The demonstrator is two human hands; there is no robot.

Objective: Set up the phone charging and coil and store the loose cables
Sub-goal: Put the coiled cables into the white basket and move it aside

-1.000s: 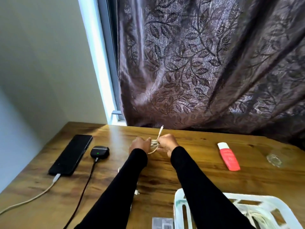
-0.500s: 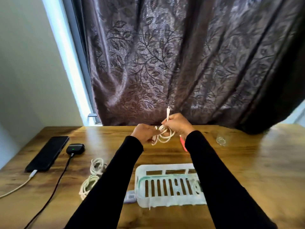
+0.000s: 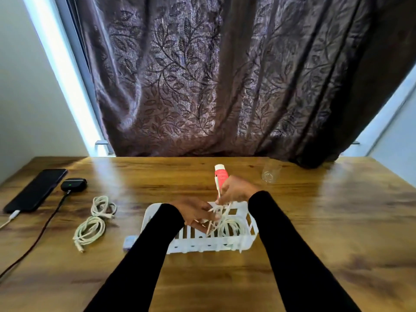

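Home room — curtain (image 3: 213, 75), wooden table (image 3: 337, 221)

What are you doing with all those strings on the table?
They are charging cables. A person is putting a coiled white cable into a white basket. The right hand pinches its plug end and the left hand steadies the loops. Two more coiled cables lie on the table beside it. At the far left, a phone is plugged in.
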